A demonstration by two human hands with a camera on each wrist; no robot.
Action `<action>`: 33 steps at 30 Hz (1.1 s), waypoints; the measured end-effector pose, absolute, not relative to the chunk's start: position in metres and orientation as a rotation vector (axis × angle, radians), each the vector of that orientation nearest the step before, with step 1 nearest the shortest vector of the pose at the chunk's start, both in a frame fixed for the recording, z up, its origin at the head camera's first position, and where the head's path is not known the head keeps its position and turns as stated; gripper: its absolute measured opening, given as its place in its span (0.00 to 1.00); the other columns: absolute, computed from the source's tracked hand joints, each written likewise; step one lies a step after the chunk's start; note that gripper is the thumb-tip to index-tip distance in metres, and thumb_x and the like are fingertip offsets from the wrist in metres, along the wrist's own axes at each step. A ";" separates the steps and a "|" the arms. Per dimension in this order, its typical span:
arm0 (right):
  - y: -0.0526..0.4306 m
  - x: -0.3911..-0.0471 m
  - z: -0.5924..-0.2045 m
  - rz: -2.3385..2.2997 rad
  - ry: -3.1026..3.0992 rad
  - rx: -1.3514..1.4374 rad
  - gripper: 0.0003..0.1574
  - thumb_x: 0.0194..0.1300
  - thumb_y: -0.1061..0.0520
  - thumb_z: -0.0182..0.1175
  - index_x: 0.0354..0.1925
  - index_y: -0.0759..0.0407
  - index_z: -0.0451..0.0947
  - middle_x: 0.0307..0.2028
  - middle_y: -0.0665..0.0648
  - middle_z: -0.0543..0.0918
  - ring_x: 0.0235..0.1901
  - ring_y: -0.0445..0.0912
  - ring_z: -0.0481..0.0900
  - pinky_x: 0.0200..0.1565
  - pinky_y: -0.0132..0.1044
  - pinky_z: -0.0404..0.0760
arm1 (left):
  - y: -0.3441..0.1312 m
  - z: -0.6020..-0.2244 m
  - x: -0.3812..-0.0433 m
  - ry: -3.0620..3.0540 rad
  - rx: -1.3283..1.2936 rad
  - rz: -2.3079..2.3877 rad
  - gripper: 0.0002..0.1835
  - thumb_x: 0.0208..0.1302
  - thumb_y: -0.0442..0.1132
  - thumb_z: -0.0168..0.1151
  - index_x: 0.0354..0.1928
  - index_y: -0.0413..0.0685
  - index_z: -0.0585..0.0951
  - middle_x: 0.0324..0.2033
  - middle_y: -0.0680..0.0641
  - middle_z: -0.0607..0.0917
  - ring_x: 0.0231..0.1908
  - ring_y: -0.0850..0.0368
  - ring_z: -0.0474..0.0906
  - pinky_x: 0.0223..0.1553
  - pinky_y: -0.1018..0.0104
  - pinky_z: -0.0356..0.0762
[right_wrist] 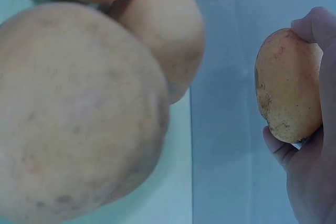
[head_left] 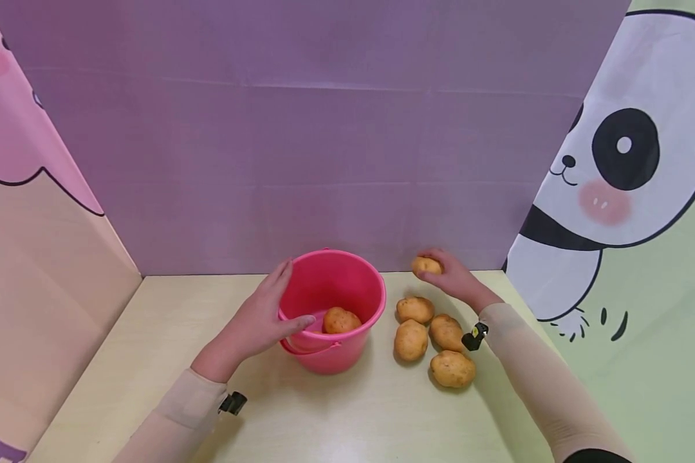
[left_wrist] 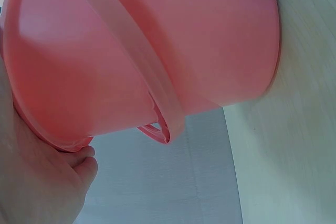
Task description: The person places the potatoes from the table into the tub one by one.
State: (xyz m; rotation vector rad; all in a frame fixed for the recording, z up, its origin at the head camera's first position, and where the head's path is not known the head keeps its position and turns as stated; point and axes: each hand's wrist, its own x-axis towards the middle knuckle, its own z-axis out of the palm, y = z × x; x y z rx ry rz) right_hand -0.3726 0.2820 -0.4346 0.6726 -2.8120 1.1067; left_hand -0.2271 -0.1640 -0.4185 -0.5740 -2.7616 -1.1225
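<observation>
A pink bucket [head_left: 333, 354] stands upright on the table, with one potato [head_left: 340, 320] visible inside. My left hand [head_left: 260, 318] holds the bucket's left rim, thumb over the near edge and fingers along the far-left side. In the left wrist view, its fingertips [left_wrist: 84, 163] lie right at the rim. Near the back edge of the table, my right hand [head_left: 454, 276] grips another potato [right_wrist: 289, 85] between thumb and fingers. Several loose potatoes [head_left: 410, 341] lie close together between the bucket and my right forearm.
The bucket's handle [left_wrist: 142, 51] hangs down against its near side. A purple backdrop [head_left: 336, 128] rises behind the pale wooden table [head_left: 301, 424]. Side panels flank it, with a panda picture [head_left: 625, 161] on the right one.
</observation>
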 end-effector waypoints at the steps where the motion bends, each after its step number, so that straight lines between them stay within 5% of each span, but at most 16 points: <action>1: 0.282 -0.372 -0.433 1.113 -2.808 0.674 0.32 0.76 0.52 0.71 0.71 0.63 0.78 0.64 0.67 0.81 0.61 0.61 0.78 0.65 0.58 0.79 | -0.164 -0.419 -0.227 -2.763 -0.571 -1.122 0.69 0.60 0.62 0.83 0.91 0.48 0.48 0.88 0.40 0.52 0.81 0.32 0.58 0.54 0.36 0.89; 33: 0.239 -0.336 -0.380 1.121 -2.665 0.853 0.31 0.75 0.48 0.73 0.71 0.52 0.82 0.60 0.56 0.83 0.54 0.52 0.79 0.54 0.50 0.81 | -0.164 -0.418 -0.226 -2.769 -0.552 -1.133 0.70 0.59 0.62 0.83 0.91 0.49 0.48 0.88 0.41 0.51 0.82 0.32 0.56 0.55 0.36 0.89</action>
